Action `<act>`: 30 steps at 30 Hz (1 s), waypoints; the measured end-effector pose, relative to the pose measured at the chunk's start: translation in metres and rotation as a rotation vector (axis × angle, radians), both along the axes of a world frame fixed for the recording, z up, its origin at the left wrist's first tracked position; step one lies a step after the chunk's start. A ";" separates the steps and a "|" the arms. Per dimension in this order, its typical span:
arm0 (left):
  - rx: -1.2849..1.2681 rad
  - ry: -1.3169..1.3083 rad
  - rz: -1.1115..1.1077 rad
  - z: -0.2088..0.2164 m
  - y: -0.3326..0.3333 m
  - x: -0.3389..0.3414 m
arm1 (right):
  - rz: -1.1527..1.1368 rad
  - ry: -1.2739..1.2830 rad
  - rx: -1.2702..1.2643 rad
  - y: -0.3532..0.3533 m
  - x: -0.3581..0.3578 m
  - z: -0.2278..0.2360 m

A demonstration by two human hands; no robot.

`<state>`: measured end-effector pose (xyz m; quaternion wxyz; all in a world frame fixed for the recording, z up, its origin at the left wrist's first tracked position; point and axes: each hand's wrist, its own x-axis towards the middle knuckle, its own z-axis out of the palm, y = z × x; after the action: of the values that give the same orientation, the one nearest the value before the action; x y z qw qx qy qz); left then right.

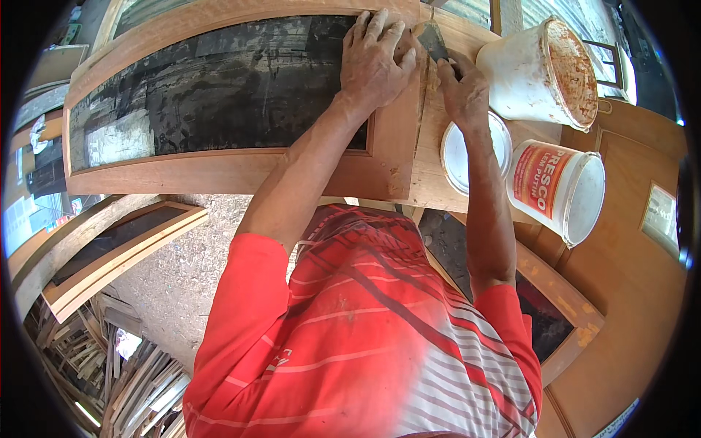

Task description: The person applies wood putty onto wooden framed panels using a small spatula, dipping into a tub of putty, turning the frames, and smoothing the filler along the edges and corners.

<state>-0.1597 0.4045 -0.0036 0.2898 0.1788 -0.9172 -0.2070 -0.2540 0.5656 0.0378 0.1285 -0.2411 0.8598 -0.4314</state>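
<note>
Across the bench lies a wooden frame [241,166] with a dark, smudged panel [248,80] set into it. My left hand [374,64] rests on its right end, fingers spread over the panel's edge and the wood, holding nothing. Just right of it, my right hand [465,91] is closed on a flat, dark-bladed scraper [431,40]. The blade points up and left, close to the frame's right edge; my fingers hide its grip. Beneath my right forearm sits a round white lid [454,157], partly covered by the arm.
To the right are a white bucket smeared with brown [515,73] and a white tub with a red label [558,191]. A large brown door [621,241] stands beyond them. Another framed panel [124,252] is at lower left, above stacked wood offcuts [146,387].
</note>
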 end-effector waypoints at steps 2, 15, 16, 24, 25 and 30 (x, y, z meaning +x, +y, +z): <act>-0.006 -0.010 0.010 -0.001 0.001 0.000 | -0.015 0.050 0.039 -0.003 0.004 0.000; 0.008 0.012 -0.012 0.002 -0.001 0.001 | 0.029 0.394 0.067 -0.014 0.028 0.007; 0.011 0.015 -0.010 0.002 -0.001 0.000 | 0.029 0.397 0.069 -0.014 0.029 0.008; 0.028 0.018 -0.003 0.002 -0.001 0.000 | 0.021 0.389 0.113 -0.009 0.033 0.015; 0.019 0.007 0.002 0.002 0.000 0.000 | 0.023 0.403 0.095 -0.008 0.035 0.011; -0.049 -0.053 -0.018 0.010 0.001 0.002 | 0.010 0.367 0.078 -0.008 0.035 0.009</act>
<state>-0.1577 0.4055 0.0060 0.2678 0.1689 -0.9309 -0.1821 -0.2191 0.5578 0.0463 -0.0191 -0.3151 0.8835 -0.3461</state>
